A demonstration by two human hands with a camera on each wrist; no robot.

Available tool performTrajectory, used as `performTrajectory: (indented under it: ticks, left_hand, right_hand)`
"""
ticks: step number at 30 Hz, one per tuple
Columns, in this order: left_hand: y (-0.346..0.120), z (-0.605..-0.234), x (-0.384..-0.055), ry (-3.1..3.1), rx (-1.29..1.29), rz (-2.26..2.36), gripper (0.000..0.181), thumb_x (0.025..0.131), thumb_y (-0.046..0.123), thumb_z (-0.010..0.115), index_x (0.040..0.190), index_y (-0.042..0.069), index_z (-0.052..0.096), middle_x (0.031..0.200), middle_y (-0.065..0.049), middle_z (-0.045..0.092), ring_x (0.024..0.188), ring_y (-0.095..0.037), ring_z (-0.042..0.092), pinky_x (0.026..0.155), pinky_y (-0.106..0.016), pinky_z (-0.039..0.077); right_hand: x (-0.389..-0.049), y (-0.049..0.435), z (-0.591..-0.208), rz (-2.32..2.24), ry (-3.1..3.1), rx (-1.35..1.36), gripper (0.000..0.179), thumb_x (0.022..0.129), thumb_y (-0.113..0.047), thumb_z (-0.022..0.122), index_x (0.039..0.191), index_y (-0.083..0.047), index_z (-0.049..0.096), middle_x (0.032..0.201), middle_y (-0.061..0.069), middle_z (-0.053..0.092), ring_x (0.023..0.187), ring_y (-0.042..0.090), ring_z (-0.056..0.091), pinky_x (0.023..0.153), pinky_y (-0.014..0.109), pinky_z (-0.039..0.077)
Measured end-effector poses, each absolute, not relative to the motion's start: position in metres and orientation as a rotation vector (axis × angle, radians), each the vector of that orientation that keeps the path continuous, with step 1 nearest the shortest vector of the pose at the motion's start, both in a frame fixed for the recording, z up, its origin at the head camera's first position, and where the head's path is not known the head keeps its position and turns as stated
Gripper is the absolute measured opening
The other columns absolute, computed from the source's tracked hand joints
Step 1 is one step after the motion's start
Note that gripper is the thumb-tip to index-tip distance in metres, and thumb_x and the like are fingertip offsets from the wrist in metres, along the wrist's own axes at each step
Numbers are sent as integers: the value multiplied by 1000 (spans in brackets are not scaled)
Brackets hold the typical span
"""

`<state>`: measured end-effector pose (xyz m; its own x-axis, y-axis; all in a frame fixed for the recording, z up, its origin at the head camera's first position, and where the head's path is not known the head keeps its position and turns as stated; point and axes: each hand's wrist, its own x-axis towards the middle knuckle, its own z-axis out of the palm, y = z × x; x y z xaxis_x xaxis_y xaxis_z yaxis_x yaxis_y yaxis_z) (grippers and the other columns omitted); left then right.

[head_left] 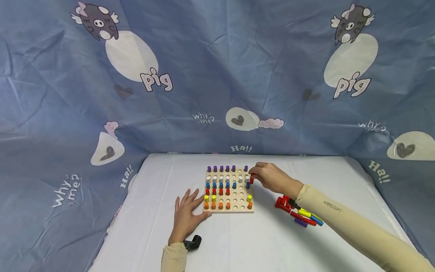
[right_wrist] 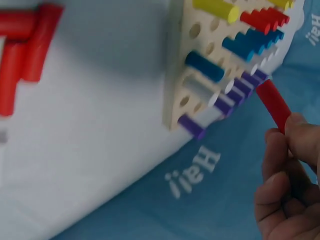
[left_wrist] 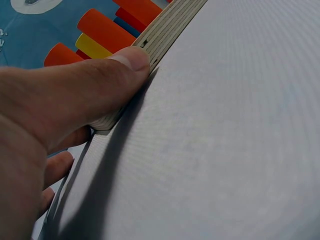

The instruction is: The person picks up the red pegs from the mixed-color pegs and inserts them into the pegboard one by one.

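Note:
A wooden pegboard (head_left: 231, 212) lies on the white table cover, with rows of purple, white, blue, red, yellow and orange pegs; several holes show bare toward its right side. My left hand (head_left: 185, 215) rests at the board's front left corner, fingers spread, its thumb (left_wrist: 131, 59) pressing the front edge. Between thumb and fingertips my right hand (head_left: 272, 177) pinches a red peg (right_wrist: 274, 102). That peg is above the board's back right part, near the white and purple pegs, and the right wrist view shows its free end clear of the holes.
Right of the board, partly under the right forearm, lies a loose pile of pegs: red pegs (head_left: 296, 215), a yellow peg (head_left: 304, 213), a blue peg (head_left: 316, 220) and a purple peg (head_left: 300, 222). A blue printed cloth (head_left: 190, 94) hangs behind and at the sides.

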<state>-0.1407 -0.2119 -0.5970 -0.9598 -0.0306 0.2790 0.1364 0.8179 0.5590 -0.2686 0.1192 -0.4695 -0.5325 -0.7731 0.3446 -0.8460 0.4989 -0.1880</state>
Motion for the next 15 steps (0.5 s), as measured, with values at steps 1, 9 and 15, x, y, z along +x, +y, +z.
performTrajectory:
  ticks: [1,9,15]
  left_hand:
    - [-212,-597,-141,-2730,-80,-863,72,68,54,84,129,18,67,149,-8,50,146,-36,29,118,-65,5]
    - [-213,-596,-141,-2734,-71,-861,72,68,53,85,129,18,67,150,-7,50,147,-35,29,119,-64,5]
    - [-213,-597,-141,-2731,-85,-854,72,68,55,84,128,18,68,149,-7,50,147,-35,30,118,-66,6]
  right_hand:
    - [-267,115,-470,494,-2524,1395,12,88,-5,73,99,-10,75,88,-1,70,78,8,67,69,24,59]
    - [-257,86,-483,489,-2507,1447,10,84,-10,79,93,-14,75,86,-4,66,76,7,62,67,24,56]
    - [-250,73,-494,433,-2571,1436,9,84,-18,80,91,-16,75,86,-6,65,76,7,60,65,24,56]
